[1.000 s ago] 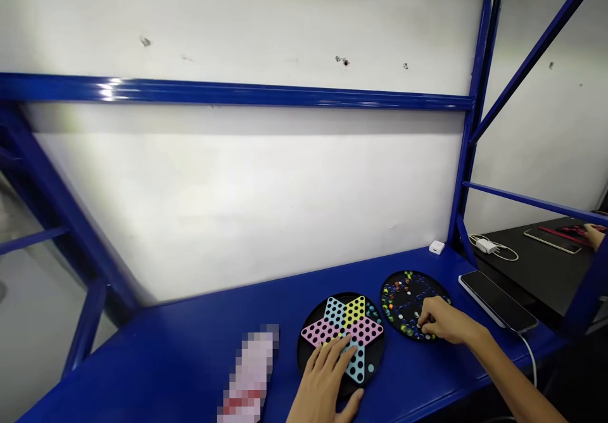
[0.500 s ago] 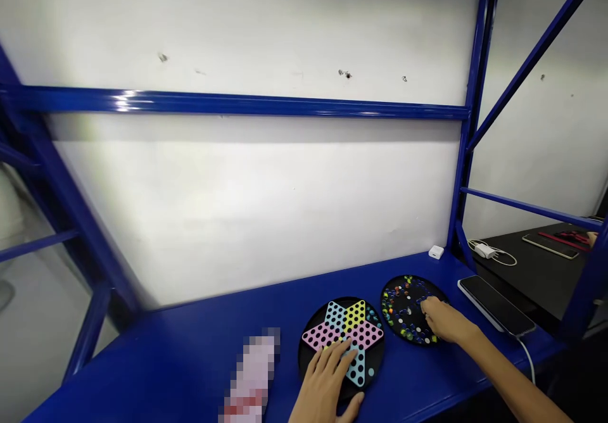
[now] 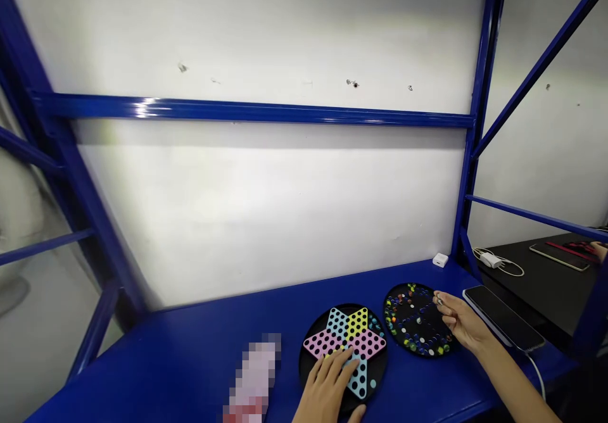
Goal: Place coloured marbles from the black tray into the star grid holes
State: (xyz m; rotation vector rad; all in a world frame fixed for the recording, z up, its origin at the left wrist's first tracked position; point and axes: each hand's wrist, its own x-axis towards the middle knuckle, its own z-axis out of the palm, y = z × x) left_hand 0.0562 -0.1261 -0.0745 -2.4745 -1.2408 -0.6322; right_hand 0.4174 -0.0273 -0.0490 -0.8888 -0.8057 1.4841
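Observation:
My left hand (image 3: 325, 388) lies spread over the lower left of a Chinese checkers board (image 3: 358, 374), its fingers resting on the coloured star. The star has pink, light blue and yellow points with dark holes, and it sits in a round black tray. To the right is a second round black tray (image 3: 401, 312) that holds many glass marbles, mostly along its rim. Over this tray's right edge, my right hand (image 3: 460, 321) is raised, with thumb and fingertips pinched on a small pale marble, partly hidden by the fingers.
A phone (image 3: 503, 318) with a white cable lies right of the marble tray on the blue table (image 3: 190, 347). Behind stands a small white box (image 3: 440, 260). A blurred-out pinkish item (image 3: 254, 378) is at left. Blue frame posts (image 3: 468, 182) rise around; another person's hand (image 3: 599, 250) shows far right.
My right hand has lifted from inside the marble tray toward its right edge, a small marble now between the fingertips. My left hand stays on the board. The view has shifted slightly.

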